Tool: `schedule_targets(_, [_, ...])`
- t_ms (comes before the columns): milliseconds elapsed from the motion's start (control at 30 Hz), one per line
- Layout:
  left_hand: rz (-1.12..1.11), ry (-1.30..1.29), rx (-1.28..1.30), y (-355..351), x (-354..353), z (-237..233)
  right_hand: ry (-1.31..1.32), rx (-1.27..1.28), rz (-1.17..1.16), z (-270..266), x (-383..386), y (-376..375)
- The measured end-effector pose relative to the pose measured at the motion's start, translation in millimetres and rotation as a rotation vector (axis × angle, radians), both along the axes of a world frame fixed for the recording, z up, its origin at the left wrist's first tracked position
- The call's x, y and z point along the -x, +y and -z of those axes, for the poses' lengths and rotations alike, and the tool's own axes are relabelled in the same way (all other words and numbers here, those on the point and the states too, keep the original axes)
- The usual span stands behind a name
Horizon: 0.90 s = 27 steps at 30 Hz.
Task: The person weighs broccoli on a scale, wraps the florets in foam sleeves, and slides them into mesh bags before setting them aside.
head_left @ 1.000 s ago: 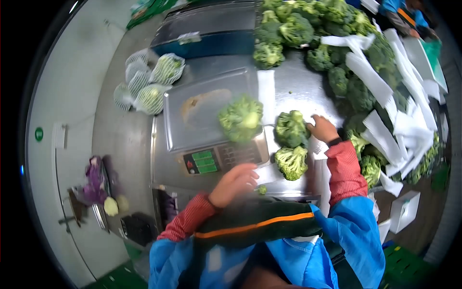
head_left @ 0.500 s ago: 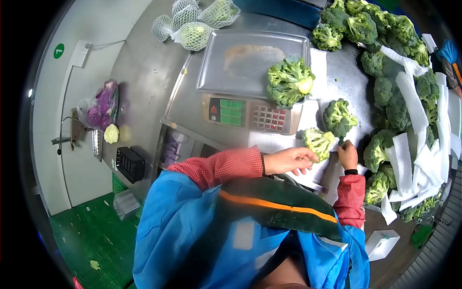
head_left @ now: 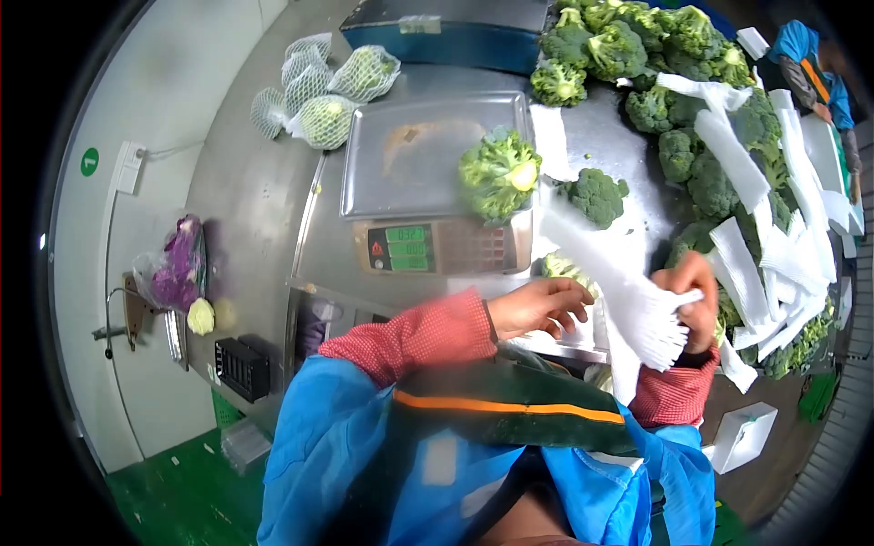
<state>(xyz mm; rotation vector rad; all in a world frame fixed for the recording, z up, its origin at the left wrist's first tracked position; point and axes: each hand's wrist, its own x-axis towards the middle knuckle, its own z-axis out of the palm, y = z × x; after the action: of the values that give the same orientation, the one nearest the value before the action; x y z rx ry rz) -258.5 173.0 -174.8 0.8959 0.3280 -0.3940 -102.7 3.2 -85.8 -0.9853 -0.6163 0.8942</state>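
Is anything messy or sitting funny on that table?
Yes. The broccoli head on the scale tray sits at its right corner, hanging over the edge. White foam sleeves lie strewn across the broccoli pile on the right.

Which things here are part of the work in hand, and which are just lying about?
In use: right hand gripping a white foam sleeve; left hand at a broccoli head; second broccoli on the scale.
Lying about: netted bags; purple bag; white box; black box.
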Motion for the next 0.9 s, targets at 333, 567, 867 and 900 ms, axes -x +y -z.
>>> schedule_targets(333, [-0.086, -0.173, -0.243, 26.7, -18.2, -24.3, -0.811, 0.502, 0.326, 56.6, 32.2, 66.6])
schedule_targets(567, [-0.214, -0.186, -0.393, 57.2, 0.3, 22.5, -0.845, 0.504, 0.342, 43.0, 46.1, 69.5])
schedule_targets(867, [-0.452, -0.293, -0.379, 50.0, 19.5, 6.8, -0.631, 0.343, 0.119, 33.9, 58.2, 84.6])
schedule_targets(900, [-0.577, -0.179, -0.096, 50.7, 22.0, 18.4, -0.439, 0.290, 0.065, 36.5, 59.7, 88.3])
